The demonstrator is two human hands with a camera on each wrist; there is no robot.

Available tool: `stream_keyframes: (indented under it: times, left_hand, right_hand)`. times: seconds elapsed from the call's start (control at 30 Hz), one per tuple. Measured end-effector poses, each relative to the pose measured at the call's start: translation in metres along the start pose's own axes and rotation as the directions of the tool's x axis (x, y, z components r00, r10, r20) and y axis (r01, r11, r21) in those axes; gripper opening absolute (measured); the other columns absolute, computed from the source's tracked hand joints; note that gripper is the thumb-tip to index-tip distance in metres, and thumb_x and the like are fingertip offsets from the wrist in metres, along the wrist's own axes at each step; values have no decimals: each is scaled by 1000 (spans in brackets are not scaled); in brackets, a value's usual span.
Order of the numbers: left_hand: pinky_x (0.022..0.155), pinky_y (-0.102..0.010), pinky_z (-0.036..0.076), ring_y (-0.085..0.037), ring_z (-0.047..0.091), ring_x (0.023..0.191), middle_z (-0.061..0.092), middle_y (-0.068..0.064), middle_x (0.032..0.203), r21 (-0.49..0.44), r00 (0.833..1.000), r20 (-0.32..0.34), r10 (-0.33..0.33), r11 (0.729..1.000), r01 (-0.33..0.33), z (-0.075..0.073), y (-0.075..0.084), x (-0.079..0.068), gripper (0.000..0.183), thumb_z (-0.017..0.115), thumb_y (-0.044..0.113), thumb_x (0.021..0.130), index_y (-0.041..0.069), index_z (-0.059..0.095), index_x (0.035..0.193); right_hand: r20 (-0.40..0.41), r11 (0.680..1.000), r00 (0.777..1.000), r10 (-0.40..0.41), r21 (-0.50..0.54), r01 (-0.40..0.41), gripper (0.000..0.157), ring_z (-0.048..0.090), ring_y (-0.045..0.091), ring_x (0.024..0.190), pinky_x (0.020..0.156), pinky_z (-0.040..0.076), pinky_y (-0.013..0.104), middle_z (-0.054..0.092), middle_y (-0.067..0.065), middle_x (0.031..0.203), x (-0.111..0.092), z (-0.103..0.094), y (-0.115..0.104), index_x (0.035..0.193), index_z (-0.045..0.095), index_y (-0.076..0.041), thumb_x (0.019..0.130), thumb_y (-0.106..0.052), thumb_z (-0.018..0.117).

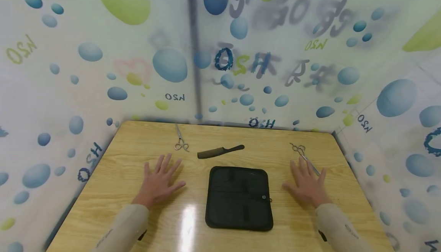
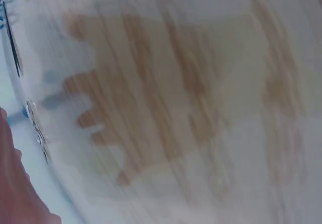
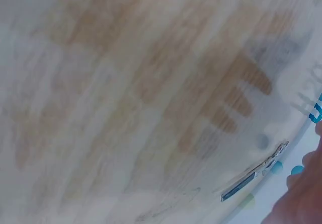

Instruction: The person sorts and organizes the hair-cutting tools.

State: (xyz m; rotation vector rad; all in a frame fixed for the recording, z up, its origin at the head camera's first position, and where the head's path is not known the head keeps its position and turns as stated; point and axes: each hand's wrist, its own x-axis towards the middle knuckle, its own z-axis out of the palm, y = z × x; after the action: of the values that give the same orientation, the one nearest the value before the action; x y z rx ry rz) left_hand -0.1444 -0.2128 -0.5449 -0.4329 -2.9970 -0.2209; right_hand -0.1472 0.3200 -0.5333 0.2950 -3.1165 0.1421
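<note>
My left hand is held palm down over the table, fingers spread and holding nothing. Just beyond its fingertips lie silver hair scissors, and to their right a black comb with a handle. On the other side, my right hand is likewise spread and empty. It overlaps a pair of thinning scissors in the head view; their toothed blade shows in the right wrist view. Between both hands a black zip case lies flat.
The light wood table has a glare patch near its front. Patterned curtains with blue and green drops stand along the back and both sides. In both wrist views, the hands' reflections show on the glossy tabletop.
</note>
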Motion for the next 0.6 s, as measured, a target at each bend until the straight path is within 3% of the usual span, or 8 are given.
stream_keyframes:
  times: [0.33,0.6]
  left_hand:
    - [112,-73,11,-36,20,150,23,-11,162,-35,999,15,31,999,-31,-3,19,2,77,49,69,88,29,34,152]
    - [113,-72,9,-35,20,150,24,-11,162,-80,999,11,42,996,-41,1,28,1,76,49,68,88,28,37,151]
  right_hand:
    - [20,996,996,89,1,-89,87,24,49,141,108,-3,77,24,29,156,10,-4,10,148,32,3,93,-61,50]
    - [-35,991,991,131,-15,-131,72,39,49,130,112,16,67,42,32,142,16,1,21,142,38,9,97,-45,53]
